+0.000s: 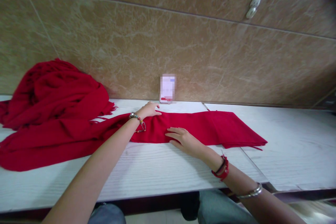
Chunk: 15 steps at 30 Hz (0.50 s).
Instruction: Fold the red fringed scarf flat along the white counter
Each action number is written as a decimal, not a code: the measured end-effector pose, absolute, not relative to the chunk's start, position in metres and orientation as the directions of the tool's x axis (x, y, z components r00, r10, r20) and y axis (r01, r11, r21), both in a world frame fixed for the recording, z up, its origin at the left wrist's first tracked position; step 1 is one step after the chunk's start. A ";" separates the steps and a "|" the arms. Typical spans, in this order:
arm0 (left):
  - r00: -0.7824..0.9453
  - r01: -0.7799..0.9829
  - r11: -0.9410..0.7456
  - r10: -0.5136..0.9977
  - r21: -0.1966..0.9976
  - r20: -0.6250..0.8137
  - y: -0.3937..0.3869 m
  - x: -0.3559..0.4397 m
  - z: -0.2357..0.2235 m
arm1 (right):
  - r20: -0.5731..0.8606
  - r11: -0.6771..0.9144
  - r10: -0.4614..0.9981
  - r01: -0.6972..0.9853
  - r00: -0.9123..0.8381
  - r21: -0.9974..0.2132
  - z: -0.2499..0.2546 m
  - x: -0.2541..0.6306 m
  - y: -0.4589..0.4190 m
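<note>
A long red scarf (pixel 215 127) lies flat across the white table (pixel 147 171), folded into a strip on the right. My left hand (pixel 149 109) rests palm down on the scarf's far edge, fingers stretched out. My right hand (pixel 183 139) lies flat on the scarf's near edge, fingers pointing left and spread. Neither hand grips the cloth. The scarf's left part (pixel 39 147) runs loose and rumpled toward the table's left end.
A heap of red fabric with fringe (pixel 55 91) is piled at the back left against the brown marble wall (pixel 183 42). A small blurred card (pixel 168 88) leans on the wall behind the scarf. A table seam (pixel 252 164) runs at the right.
</note>
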State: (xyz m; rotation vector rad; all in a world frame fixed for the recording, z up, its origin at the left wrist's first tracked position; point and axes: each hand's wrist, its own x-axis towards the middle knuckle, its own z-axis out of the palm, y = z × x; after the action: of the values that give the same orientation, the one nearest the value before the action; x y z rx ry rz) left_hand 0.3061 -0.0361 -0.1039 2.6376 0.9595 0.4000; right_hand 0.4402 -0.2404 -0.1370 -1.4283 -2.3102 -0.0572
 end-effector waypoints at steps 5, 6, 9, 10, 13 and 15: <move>0.735 0.611 -0.732 0.666 0.301 0.130 -0.040 0.304 -0.103 | 0.365 0.467 0.850 0.865 -0.380 -0.185 -0.138 0.441 -0.240; 0.730 0.617 -0.731 0.670 0.293 0.134 -0.041 0.303 -0.102 | 0.365 0.469 0.849 0.864 -0.383 -0.184 -0.138 0.441 -0.240; 0.698 0.645 -0.732 0.682 0.220 0.219 -0.046 0.303 -0.101 | 0.363 0.473 0.847 0.862 -0.389 -0.180 -0.137 0.441 -0.240; 0.706 0.635 -0.750 0.660 0.184 0.256 -0.048 0.304 -0.101 | 0.362 0.473 0.847 0.863 -0.389 -0.179 -0.137 0.441 -0.240; 0.813 0.513 -0.851 0.524 0.115 0.252 -0.054 0.313 -0.106 | 0.367 0.475 0.844 0.862 -0.390 -0.178 -0.137 0.441 -0.240; 0.888 0.398 -0.911 0.412 0.110 0.203 -0.059 0.320 -0.111 | 0.371 0.479 0.841 0.860 -0.393 -0.175 -0.137 0.441 -0.240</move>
State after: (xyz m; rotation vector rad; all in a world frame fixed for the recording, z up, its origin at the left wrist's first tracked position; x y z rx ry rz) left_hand 0.3198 -0.0588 -0.1108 2.9891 0.6422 0.3427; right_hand 0.4413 -0.2402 -0.1373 -1.4191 -2.3218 -0.0630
